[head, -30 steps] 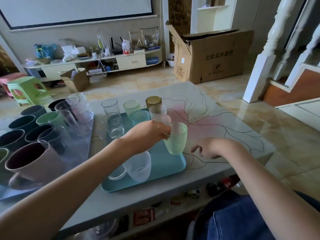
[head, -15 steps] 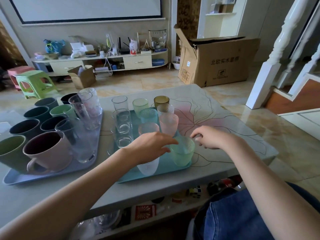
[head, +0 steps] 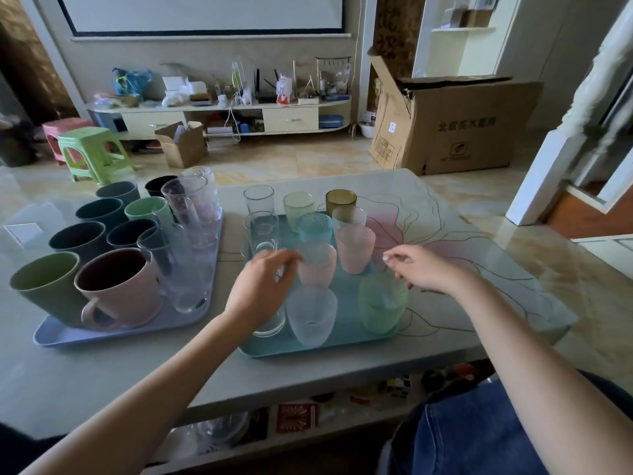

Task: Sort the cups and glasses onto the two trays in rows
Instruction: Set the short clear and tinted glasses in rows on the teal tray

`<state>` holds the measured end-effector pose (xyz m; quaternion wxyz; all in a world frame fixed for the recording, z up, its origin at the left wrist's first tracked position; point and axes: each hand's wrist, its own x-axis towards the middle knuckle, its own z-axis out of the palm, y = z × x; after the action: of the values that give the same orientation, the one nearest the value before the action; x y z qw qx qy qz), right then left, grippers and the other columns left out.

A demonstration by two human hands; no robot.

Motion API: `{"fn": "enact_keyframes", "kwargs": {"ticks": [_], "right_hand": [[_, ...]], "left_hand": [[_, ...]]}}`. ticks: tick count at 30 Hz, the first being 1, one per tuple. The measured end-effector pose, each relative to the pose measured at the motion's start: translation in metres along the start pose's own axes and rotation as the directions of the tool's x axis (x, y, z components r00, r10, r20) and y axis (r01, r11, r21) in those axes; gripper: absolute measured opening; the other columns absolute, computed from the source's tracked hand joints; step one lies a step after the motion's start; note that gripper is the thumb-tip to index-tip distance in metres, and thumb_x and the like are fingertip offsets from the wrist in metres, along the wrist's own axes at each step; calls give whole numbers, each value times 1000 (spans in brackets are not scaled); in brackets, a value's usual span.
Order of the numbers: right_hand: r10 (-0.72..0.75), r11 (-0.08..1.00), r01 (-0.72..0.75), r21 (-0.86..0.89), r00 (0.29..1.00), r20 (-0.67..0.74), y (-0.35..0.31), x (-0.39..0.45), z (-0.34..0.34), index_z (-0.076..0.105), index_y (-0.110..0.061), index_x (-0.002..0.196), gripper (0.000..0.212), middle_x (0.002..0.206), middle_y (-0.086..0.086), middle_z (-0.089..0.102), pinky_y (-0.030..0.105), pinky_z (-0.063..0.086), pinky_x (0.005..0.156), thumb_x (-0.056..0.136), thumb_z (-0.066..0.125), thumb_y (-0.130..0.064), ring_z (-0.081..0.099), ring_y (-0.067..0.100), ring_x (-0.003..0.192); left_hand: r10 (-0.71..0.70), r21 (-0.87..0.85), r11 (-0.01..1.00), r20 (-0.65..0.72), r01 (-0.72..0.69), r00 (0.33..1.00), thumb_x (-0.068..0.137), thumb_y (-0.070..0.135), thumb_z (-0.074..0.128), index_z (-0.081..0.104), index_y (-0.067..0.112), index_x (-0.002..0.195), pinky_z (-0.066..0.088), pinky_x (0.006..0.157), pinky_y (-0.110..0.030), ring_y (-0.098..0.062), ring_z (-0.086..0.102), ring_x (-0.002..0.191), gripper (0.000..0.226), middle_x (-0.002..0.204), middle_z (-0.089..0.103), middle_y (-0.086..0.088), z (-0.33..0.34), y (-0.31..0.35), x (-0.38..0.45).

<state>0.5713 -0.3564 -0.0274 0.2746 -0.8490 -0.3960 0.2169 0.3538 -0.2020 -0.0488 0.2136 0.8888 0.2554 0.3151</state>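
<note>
Head view, bench: a pale bench (head: 342, 368) with a pink flower drawing carries two trays side by side.
Head view, teal tray: the teal tray (head: 346, 342) holds glasses in rows; a frosted clear glass (head: 311, 315) and a green textured glass (head: 383, 303) stand at its near edge, two pink glasses (head: 354, 248) and a teal glass (head: 315, 228) behind them, plain clear glasses (head: 262, 231) along its left side.
Head view, blue tray: the blue tray (head: 113, 332) on the left holds a pink mug (head: 118, 289), a green cup (head: 44, 286), dark cups (head: 78, 240) and tall clear glasses (head: 191, 214).
Head view, left hand: the left hand (head: 262, 289) hovers over the teal tray with fingers loosely curled, holding nothing, in front of a clear glass.
Head view, right hand: the right hand (head: 423, 269) hangs just above and behind the green textured glass, fingers loosely bent and released; whether it touches the rim cannot be told.
Head view, far edge: a yellow-green glass (head: 298, 207) and an amber glass (head: 340, 200) stand at the teal tray's far end.
</note>
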Motion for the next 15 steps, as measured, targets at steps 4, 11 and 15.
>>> {"fn": "enact_keyframes", "kwargs": {"ticks": [4,11,15], "right_hand": [[103,957,-65,282,987,-124,13,22,11,52,-5,124,38,94,7,57,23,37,52,100,36,-31,50,13,65],[206,733,-13,680,957,-203,24,79,23,47,-14,135,47,138,8,51,41,38,103,102,26,-40,48,22,125],[211,661,-35,749,967,-141,20,125,17,41,-19,141,57,149,2,39,38,24,111,99,17,-51,36,19,136]], "left_hand": [[-148,-143,983,-218,118,965,96,11,48,61,9,108,42,89,-30,-27,58,105,18,107,63,0,-8,-27,-2],[-381,-514,782,52,352,923,103,37,22,17,12,151,13,122,-31,-9,16,146,54,159,17,2,-8,-63,38],[-565,-670,543,156,507,810,101,47,18,22,16,150,30,93,-10,-5,32,136,58,152,30,6,11,-77,62]]}}
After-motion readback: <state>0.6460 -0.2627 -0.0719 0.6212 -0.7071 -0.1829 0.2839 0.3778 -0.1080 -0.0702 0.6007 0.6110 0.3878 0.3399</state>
